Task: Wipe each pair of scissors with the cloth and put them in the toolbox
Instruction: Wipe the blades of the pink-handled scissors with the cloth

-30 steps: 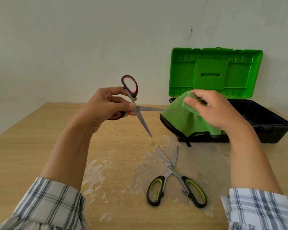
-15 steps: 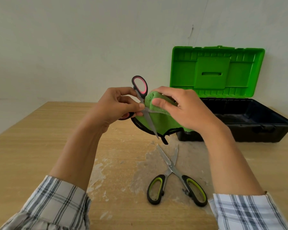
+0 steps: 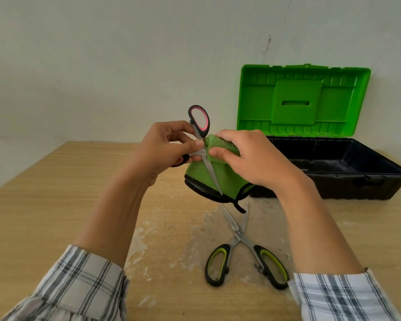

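Colours and patterns, referenced from the two-hand grip

Cloth, pinched at the grip: bright green with black edging. Scissors held in the grip: black handles with pink inner loops, bare silver blades. Second scissors, below the grip on the table: black handles with yellow-green inner loops, silver blades. Toolbox, beyond and to the right of the grip: bright green lid, black base. Table under the grip: light tan woodgrain with pale whitish blotches. Sleeves, nearest the camera: white with grey and black plaid lines. Wall behind: off-white.
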The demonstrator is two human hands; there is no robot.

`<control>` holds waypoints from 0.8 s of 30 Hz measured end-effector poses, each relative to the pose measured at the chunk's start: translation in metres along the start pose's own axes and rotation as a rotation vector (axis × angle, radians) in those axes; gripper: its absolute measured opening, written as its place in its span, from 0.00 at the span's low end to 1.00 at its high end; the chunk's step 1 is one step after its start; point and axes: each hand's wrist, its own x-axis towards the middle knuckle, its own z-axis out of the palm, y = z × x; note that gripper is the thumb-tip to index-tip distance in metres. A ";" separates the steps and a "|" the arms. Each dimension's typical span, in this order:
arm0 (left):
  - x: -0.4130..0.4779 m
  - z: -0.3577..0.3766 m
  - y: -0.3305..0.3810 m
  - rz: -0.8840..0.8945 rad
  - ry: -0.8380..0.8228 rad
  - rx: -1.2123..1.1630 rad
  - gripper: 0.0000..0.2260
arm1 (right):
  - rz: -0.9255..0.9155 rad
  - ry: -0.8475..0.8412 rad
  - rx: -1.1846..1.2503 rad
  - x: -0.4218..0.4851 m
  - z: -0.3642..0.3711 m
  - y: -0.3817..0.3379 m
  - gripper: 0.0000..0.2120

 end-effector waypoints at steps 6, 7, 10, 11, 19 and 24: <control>0.000 0.004 -0.002 0.012 -0.005 0.033 0.08 | 0.006 0.033 -0.004 0.000 0.003 0.002 0.11; 0.000 0.005 -0.002 0.012 -0.013 0.028 0.09 | 0.013 0.026 0.002 -0.001 0.002 0.003 0.11; 0.000 0.008 -0.002 0.012 -0.037 0.014 0.10 | 0.038 -0.003 0.008 -0.002 -0.002 0.008 0.11; 0.000 0.009 -0.002 0.010 -0.041 0.012 0.10 | 0.041 -0.010 0.010 -0.003 -0.003 0.008 0.11; -0.002 0.001 0.001 -0.001 -0.035 -0.037 0.04 | 0.065 -0.018 0.059 -0.008 -0.012 0.016 0.11; -0.002 -0.004 0.001 -0.016 -0.030 -0.072 0.06 | 0.085 -0.003 0.071 -0.013 -0.020 0.022 0.12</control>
